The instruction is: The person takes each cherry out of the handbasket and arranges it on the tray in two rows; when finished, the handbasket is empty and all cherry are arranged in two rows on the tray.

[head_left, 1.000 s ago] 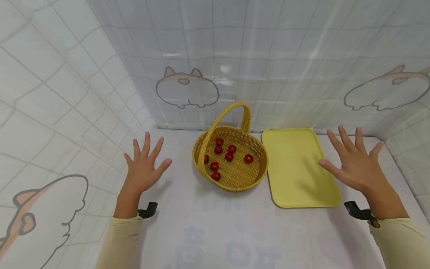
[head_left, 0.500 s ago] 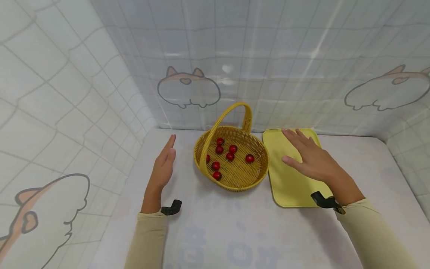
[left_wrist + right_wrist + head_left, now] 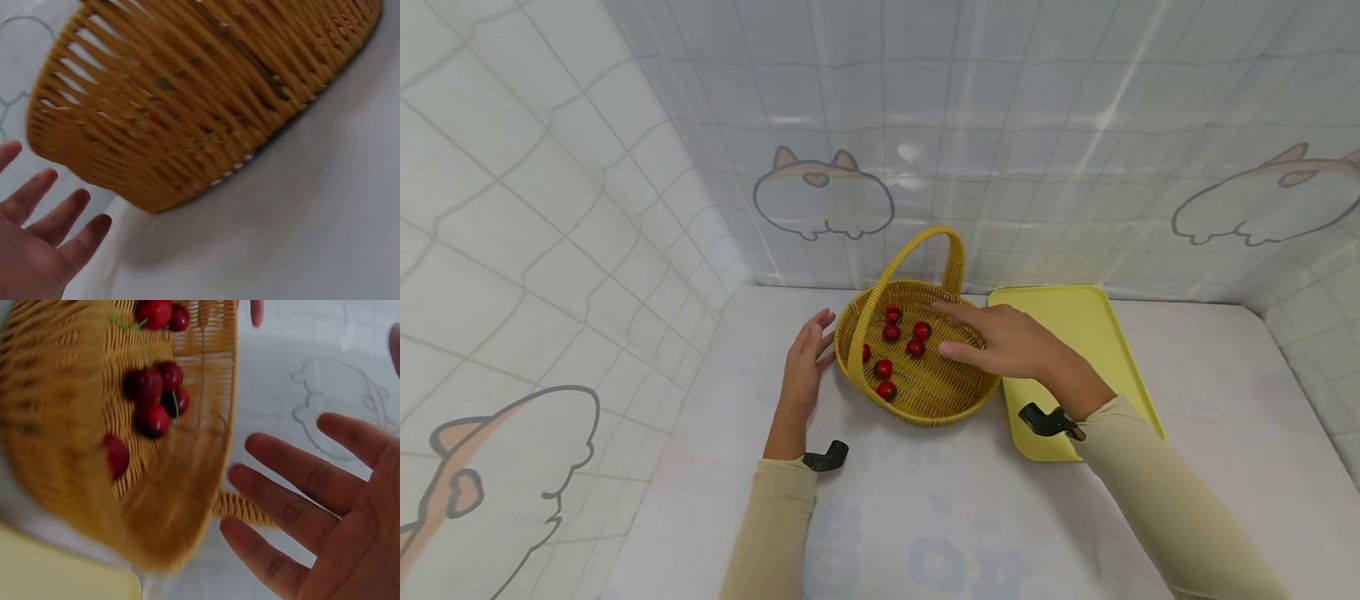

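Observation:
A yellow wicker basket with an arched handle stands on the table, several dark red cherries lying loose inside it. Beside its left rim is my left hand, fingers relaxed and holding nothing; the left wrist view shows a small gap between the fingertips and the basket's woven wall. Over the basket's right side hovers my right hand, fingers extended, covering part of the rim. From the right wrist, the spread fingers appear apart from the cherries, with nothing held.
A flat yellow tray lies just right of the basket, partly under my right forearm. White tablecloth spreads in front. Behind the table hangs a grid-patterned curtain with dog drawings, and another wall of it is at left.
Both hands have moved inward: the left rightward to the basket's left side, the right leftward from past the tray to above the basket. Basket, cherries and tray stay put.

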Demonstrator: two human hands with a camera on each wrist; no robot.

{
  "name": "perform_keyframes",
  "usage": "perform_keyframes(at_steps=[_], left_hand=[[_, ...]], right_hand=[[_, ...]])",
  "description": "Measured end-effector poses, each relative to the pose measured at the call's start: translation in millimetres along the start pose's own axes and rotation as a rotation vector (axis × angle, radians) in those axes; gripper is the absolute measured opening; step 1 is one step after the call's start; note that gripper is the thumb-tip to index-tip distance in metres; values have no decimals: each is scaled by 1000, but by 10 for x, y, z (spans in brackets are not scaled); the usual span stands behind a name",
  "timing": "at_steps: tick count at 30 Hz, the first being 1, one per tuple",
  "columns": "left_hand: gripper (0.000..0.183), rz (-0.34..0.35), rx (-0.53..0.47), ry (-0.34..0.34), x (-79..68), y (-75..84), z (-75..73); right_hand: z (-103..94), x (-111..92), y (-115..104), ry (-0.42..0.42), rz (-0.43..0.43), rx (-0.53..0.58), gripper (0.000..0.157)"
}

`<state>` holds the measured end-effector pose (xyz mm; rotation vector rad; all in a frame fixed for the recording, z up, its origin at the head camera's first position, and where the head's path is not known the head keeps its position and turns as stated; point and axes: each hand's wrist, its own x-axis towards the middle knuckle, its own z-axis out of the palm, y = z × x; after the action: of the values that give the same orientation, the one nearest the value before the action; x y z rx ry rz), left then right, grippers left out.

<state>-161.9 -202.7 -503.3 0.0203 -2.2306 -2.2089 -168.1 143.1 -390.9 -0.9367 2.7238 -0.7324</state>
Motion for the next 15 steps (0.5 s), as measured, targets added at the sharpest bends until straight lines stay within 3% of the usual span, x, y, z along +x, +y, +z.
perform_keyframes(at_steps=[7,15], left_hand=[[55,-18,-119,-24,47,-171,59],[47,9,-157,-60,78,-239,64]], right_hand=[[208,422,-76,-167,-30,106,65],[396,754,-164,-346,-80,132,51]])
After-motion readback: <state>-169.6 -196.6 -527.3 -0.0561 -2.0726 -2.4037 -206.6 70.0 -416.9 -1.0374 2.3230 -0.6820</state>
